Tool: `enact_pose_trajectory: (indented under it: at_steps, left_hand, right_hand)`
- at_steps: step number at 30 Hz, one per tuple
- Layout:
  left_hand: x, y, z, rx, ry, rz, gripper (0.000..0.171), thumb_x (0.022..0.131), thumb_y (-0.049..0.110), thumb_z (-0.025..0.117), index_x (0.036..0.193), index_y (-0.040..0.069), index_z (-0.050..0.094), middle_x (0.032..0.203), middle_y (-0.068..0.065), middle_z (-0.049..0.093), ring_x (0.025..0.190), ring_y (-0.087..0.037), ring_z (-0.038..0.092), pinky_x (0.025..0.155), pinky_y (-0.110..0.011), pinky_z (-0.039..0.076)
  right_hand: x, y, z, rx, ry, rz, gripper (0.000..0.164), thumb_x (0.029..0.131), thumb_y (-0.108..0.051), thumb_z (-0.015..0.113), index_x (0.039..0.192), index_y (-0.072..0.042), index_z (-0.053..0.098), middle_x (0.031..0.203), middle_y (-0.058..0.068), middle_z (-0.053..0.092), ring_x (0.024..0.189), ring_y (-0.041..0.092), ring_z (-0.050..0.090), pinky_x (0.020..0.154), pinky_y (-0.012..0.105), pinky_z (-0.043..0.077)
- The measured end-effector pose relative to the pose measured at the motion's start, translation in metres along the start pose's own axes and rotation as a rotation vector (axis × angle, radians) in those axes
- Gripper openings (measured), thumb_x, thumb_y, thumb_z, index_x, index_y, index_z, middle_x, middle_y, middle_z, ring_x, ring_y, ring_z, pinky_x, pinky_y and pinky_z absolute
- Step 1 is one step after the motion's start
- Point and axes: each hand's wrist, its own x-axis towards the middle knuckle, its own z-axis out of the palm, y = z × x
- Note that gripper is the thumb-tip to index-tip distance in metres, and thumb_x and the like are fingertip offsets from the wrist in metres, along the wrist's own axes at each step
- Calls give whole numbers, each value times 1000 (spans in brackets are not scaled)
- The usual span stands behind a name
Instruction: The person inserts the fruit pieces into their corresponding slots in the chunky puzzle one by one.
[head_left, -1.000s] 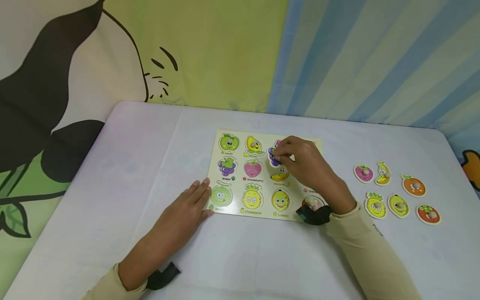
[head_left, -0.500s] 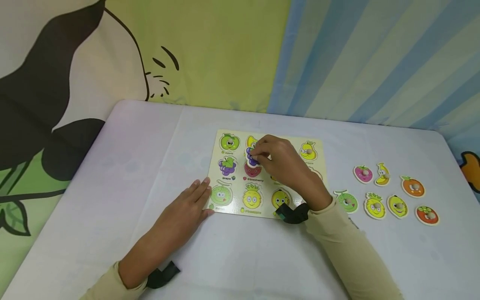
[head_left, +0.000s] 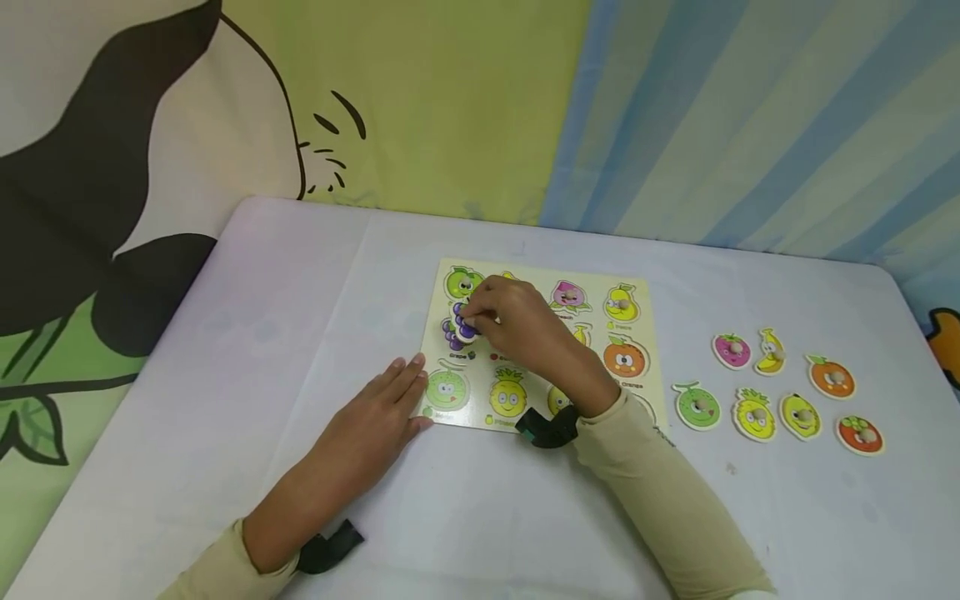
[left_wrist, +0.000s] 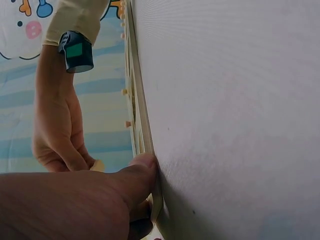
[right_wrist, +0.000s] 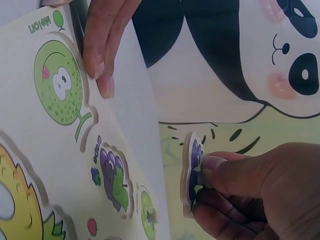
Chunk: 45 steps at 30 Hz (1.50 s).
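Observation:
My right hand [head_left: 521, 321] pinches a purple grape puzzle piece [head_left: 464, 325] between thumb and fingers. In the right wrist view the grape piece [right_wrist: 191, 175] is held on edge, clear of the board's surface. The printed grape recess [right_wrist: 114, 179] shows on the fruit puzzle board [head_left: 478, 402]; from the head view the piece partly covers it. Straight fingers of my left hand [head_left: 371, 429] touch the board's left edge beside the melon recess [head_left: 447, 389]. The left wrist view has my left thumb [left_wrist: 142, 170] against the board's edge.
Right of the board lie several knobbed pieces: strawberry [head_left: 731, 351], banana [head_left: 769, 353], orange [head_left: 831, 377], melon [head_left: 697, 407], pineapple [head_left: 752, 417], lemon [head_left: 799, 418] and tomato [head_left: 860, 435]. Apple [head_left: 459, 282], peach [head_left: 568, 296] and pear [head_left: 622, 303] pieces sit in the board's top row.
My right hand has carried the grape piece leftward across the board, from near the peach to over the grape recess. The left hand stays at the board's edge.

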Motion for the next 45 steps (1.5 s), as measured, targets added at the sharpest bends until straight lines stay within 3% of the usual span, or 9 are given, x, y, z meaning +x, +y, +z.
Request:
enact_pose_trajectory:
  at_steps: [7,16,24,37,45]
  left_hand:
    - [-1,0,1,19,21,19,58,87,23,76,130,-9,56,142,-22,47,130,-40,45,103,-45,43]
    - [-1,1,-1,28,12,12,58,88,24,75,131,-9,55,143,-22,46,130,-39,45,103,-43,43]
    - [0,2,-1,24,3,11,58,88,24,74,132,-10,54,143,-22,46,131,-39,44,105,-44,41]
    - [0,2,0,57,-10,13,58,89,24,74,133,-9,54,144,-22,46,131,-39,43,105,-43,40]
    - [0,2,-1,62,-20,10,60,88,24,75,133,-9,53,144,-22,45,132,-39,43,105,-43,41]
  right_hand:
    - [9,3,14,-48,-59,5,13,93,-2,65,98,-3,77,97,4,67,91,14,61,81,27,50]
    - [13,9,29,-109,-111,-9,16,94,0,62,102,-1,76,98,6,66,90,15,60,79,26,51]
    - [12,9,33,-168,-98,-26,16,94,-2,63,105,-2,75,97,6,66,88,14,59,75,23,50]
    - [10,7,37,-269,-75,-57,18,95,-4,62,109,-2,74,101,7,65,92,17,57,80,24,50]
    - [10,6,37,-281,-74,-58,19,96,-4,61,109,-2,74,102,7,64,92,17,55,80,23,50]
